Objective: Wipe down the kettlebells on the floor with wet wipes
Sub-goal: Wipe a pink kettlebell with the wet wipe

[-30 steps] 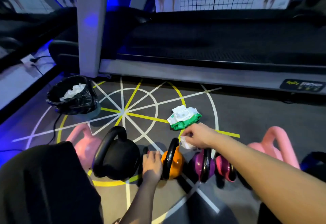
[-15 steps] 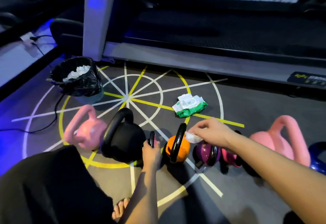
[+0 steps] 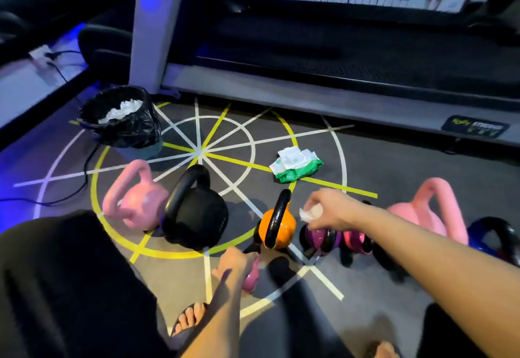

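Our left hand has dragged the small pink kettlebell with a black handle out of the row towards us, fingers curled round that handle. Our right hand pinches a crumpled white wet wipe just above the small purple kettlebell.

Used wipes already lie in the black-lined bin, so we judge the job is midway, though which bells are clean we cannot tell.

We count eight kettlebells, these two plus:
- orange
- magenta
- blue
- big black
- two big pale pink ones

There is one green-and-white wipes pack and one bin.
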Motion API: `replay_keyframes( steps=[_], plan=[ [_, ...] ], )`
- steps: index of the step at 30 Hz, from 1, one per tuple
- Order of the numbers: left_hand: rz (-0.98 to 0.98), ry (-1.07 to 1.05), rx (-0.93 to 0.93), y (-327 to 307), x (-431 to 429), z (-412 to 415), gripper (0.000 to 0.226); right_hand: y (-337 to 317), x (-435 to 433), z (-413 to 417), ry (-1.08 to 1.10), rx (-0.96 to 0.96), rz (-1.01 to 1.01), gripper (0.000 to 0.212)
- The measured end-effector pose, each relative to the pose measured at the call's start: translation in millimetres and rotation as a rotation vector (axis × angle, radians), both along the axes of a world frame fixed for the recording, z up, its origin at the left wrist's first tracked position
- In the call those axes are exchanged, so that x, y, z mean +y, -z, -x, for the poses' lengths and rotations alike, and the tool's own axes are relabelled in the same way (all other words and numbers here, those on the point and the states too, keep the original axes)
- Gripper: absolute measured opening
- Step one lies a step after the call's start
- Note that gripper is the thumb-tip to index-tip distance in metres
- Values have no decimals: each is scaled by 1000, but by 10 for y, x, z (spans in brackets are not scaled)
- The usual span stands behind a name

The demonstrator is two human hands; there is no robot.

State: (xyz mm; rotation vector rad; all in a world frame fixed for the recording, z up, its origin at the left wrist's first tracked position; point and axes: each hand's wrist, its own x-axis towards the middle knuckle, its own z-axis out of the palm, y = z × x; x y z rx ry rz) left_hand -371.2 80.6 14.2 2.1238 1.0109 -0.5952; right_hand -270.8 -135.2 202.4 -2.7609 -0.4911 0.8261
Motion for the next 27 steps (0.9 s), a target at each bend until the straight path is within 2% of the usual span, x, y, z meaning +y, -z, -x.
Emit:
replay_keyframes(
  steps=[3,7,10,12,14,16,17,20,24,27],
  plan=[
    [22,-3,-137,-271,-45,73,37,-148,210,29,-44,-29,-69,46],
    [-61,-43,-412,-1078,-142,33,33,-476,423,122,-310,-6,-30,46],
    [3,-125,-620,-1828,-234,-20,36,-926,456,157,-273,-96,-148,32],
    [146,-190,-767,-2361,-287,-61,40,-1245,395,145,-163,-227,-330,23],
    [352,-231,-846,-2888,-354,-111,36,-1505,294,144,44,-299,-670,11],
    [437,-201,-844,-3398,-421,-132,43,-1703,194,156,249,-340,-1012,15],
    [431,-150,-841,-3627,-472,-129,48,-1775,156,161,318,-368,-1112,18],
    [439,-25,-850,-4149,-652,-117,53,-1936,172,277,374,-416,-1249,29],
    [547,51,-804,-4488,-886,-148,35,-2064,250,358,493,-434,-1585,51],
    [444,112,-806,-4519,-1059,-278,33,-2149,174,325,714,-511,-1611,51]
  ],
)
